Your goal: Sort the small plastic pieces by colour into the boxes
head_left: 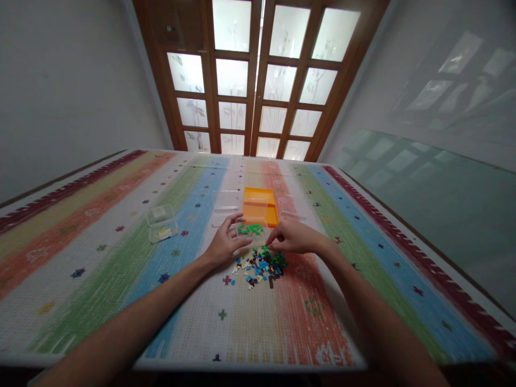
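A loose pile of small blue, brown, green and cream bricks [260,269] lies on the striped cloth. Just beyond it, green bricks [250,230] sit in a clear container. My left hand [224,242] is at the left side of that container, fingers apart and nothing visible between them. At the right, my right hand [291,236] reaches down over the back of the pile, thumb and finger pinched near green bricks. Whatever the fingertips hold is too small to make out.
An orange divided tray [260,192] stands behind the hands, with clear plastic boxes [226,199] beside it. Farther left, an open clear box [161,223] holds yellow pieces. The table's front edge [242,367] runs below the forearms.
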The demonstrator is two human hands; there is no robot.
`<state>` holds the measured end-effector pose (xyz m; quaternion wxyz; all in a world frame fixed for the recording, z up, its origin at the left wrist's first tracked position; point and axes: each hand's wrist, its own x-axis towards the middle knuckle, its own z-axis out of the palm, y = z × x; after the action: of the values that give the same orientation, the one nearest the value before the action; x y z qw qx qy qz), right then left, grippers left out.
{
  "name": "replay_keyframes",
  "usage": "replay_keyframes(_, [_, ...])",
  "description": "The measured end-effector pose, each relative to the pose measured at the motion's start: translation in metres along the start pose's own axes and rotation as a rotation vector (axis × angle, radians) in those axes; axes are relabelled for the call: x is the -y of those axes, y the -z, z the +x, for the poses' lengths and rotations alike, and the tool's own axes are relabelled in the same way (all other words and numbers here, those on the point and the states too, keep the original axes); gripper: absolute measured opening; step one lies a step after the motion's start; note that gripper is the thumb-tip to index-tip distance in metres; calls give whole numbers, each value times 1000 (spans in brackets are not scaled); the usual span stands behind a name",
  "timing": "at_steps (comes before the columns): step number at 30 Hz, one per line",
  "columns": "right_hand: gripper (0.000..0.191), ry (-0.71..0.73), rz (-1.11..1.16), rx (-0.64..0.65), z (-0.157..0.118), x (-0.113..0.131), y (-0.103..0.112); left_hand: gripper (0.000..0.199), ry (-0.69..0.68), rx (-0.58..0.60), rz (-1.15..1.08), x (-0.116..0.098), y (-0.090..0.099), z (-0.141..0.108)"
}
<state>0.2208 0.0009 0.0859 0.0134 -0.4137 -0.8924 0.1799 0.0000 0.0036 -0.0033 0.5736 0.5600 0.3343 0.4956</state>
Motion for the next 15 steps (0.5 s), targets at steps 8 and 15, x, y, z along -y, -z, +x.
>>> replay_keyframes(8, [23, -100, -198, -75, 7, 5, -35, 74, -17, -27, -3, 3, 1, 2])
replay_keyframes(15, [21, -111, -240, -102, 9, 7, -39, 73, -18, -26, -8, 2, 1, 2])
